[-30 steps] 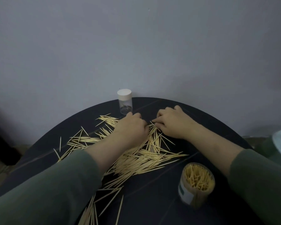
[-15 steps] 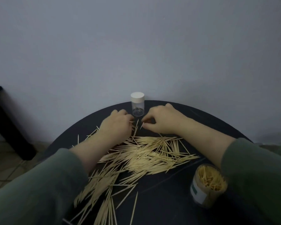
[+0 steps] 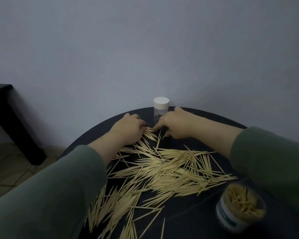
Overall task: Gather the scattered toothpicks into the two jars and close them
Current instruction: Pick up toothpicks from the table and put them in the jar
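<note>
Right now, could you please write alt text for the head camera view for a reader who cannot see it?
A person's left hand and right hand gather scattered toothpicks at the far side of a round dark table, near a small jar with a white lid. An open jar full of toothpicks stands near right.

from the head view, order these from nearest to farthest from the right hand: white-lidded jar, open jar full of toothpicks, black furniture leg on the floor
Measured from the right hand:
1. White-lidded jar, at the table's far edge, just beside the fingers.
2. Open jar full of toothpicks, at the near right of the table.
3. Black furniture leg, on the floor off to the left, beyond the left hand.
</note>
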A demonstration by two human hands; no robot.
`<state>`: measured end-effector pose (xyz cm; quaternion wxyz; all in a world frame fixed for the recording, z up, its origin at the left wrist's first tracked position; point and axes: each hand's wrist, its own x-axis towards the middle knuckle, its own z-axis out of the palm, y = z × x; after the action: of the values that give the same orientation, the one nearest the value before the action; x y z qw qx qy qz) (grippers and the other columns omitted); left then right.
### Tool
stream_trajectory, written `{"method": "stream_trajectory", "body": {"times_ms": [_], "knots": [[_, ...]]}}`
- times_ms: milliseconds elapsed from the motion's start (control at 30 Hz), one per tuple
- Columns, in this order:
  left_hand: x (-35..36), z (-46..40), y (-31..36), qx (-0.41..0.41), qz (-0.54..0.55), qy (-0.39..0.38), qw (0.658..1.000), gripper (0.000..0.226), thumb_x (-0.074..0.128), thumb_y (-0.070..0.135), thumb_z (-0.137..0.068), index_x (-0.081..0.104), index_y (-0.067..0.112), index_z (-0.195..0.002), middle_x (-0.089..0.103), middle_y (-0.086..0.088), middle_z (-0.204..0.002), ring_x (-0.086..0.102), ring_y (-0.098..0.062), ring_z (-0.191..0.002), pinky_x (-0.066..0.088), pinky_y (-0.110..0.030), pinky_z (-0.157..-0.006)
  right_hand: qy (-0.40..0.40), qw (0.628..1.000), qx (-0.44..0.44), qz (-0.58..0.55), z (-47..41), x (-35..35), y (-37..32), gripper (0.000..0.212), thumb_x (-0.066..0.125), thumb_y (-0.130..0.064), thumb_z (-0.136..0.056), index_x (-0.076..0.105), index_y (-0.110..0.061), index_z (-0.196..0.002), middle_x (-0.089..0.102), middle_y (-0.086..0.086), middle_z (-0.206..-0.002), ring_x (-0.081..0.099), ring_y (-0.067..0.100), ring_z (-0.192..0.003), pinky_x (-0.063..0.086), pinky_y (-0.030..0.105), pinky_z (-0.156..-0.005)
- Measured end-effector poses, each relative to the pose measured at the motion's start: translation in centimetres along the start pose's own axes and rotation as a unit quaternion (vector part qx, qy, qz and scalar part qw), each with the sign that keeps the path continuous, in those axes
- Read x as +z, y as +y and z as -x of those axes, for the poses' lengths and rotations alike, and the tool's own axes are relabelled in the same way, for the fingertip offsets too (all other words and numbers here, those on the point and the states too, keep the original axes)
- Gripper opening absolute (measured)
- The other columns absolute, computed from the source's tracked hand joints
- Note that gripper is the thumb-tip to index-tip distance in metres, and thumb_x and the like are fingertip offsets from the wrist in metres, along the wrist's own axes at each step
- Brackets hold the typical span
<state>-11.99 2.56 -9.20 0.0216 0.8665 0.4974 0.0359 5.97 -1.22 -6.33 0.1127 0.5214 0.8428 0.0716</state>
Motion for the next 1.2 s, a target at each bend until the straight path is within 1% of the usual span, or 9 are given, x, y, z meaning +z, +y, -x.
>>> {"method": "stream_trajectory", "body": {"times_ms": [167,300,567,633,767,833,933,1067,1200], "knots": [[-0.1,2.3,0.8,0.04,-0.021,0.025,0.999,0.037,0.041,0.042,-0.1,0.054,0.033,-0.134,0.051,0.007,-0.13,0.04,-0.015,-0.113,0.043,-0.033,-0.092,0.053,0.998,-0.013,-0.019,2.3,0.4,0.8,0.025,0.056,-0.037,-0.094,0.065,-0.034,-0.117,0.065,-0.015,-0.117,0.053,0.008,-0.112,0.027,0.035,-0.097],[-0.2,4.5,2.3,0.038,-0.018,0.037,0.998,0.035,0.042,0.04,-0.1,0.056,0.034,-0.131,0.053,0.008,-0.127,0.041,-0.014,-0.11,0.042,-0.03,-0.087,0.069,0.995,0.011,-0.071,4.6,0.9,0.3,0.022,0.056,-0.04,-0.094,0.068,-0.034,-0.111,0.066,-0.016,-0.113,0.054,0.007,-0.107,0.026,0.031,-0.093],[-0.2,8.0,5.1,0.022,0.013,0.057,0.998,0.03,0.045,0.036,-0.099,0.063,0.034,-0.123,0.058,0.009,-0.122,0.045,-0.012,-0.108,0.045,-0.03,-0.086,0.023,0.987,0.081,-0.134,7.7,0.5,-0.8,0.018,0.059,-0.04,-0.092,0.069,-0.032,-0.104,0.065,-0.016,-0.108,0.055,0.006,-0.102,0.029,0.039,-0.105],[-0.8,8.6,5.0,-0.009,0.034,0.076,0.997,0.031,0.045,0.037,-0.099,0.064,0.031,-0.122,0.059,0.006,-0.123,0.047,-0.015,-0.11,0.046,-0.032,-0.089,0.005,0.987,0.085,-0.136,8.0,-0.3,-1.0,0.019,0.058,-0.039,-0.093,0.068,-0.033,-0.107,0.066,-0.015,-0.109,0.055,0.006,-0.099,0.029,0.039,-0.105],[-1.8,10.6,3.0,-0.163,0.039,0.099,0.981,0.042,0.041,0.045,-0.098,0.059,0.019,-0.125,0.053,-0.005,-0.124,0.049,-0.022,-0.113,0.047,-0.037,-0.088,-0.036,0.985,0.078,-0.147,7.4,-3.1,-2.1,0.025,0.057,-0.04,-0.093,0.068,-0.031,-0.114,0.066,-0.011,-0.112,0.058,0.009,-0.102,0.04,0.036,-0.1],[-1.8,12.1,1.5,-0.24,0.026,0.091,0.966,0.048,0.038,0.047,-0.098,0.057,0.011,-0.124,0.051,-0.01,-0.123,0.049,-0.026,-0.113,0.047,-0.039,-0.087,-0.058,0.985,0.068,-0.15,6.6,-5.0,-3.2,0.027,0.058,-0.039,-0.092,0.068,-0.029,-0.116,0.066,-0.01,-0.114,0.058,0.01,-0.1,0.048,0.033,-0.094],[-1.4,13.6,-0.9,-0.311,0.033,0.051,0.948,0.053,0.034,0.048,-0.099,0.057,0.005,-0.121,0.05,-0.015,-0.121,0.05,-0.029,-0.111,0.045,-0.041,-0.089,-0.058,0.987,0.056,-0.137,4.0,-6.7,-5.6,0.029,0.055,-0.036,-0.094,0.067,-0.026,-0.119,0.065,-0.009,-0.116,0.058,0.014,-0.104,0.049,0.033,-0.093],[-0.7,14.0,-2.9,-0.331,0.057,0.02,0.942,0.058,0.032,0.05,-0.099,0.058,0.005,-0.123,0.049,-0.017,-0.125,0.05,-0.032,-0.115,0.044,-0.043,-0.093,-0.045,0.987,0.13,-0.079,-1.1,-5.8,-9.6,0.036,0.048,-0.034,-0.096,0.058,-0.017,-0.126,0.061,0.003,-0.126,0.055,0.028,-0.114,0.042,0.047,-0.099],[0.1,13.2,-2.9,-0.289,0.076,0.03,0.954,0.056,0.033,0.052,-0.098,0.058,0.01,-0.126,0.046,-0.012,-0.128,0.049,-0.03,-0.116,0.045,-0.043,-0.092,-0.051,0.968,0.232,-0.078,-2.6,-3.1,-11.7,0.05,0.041,-0.048,-0.097,0.053,-0.012,-0.129,0.057,0.01,-0.129,0.051,0.031,-0.118,0.032,0.049,-0.1]]}}
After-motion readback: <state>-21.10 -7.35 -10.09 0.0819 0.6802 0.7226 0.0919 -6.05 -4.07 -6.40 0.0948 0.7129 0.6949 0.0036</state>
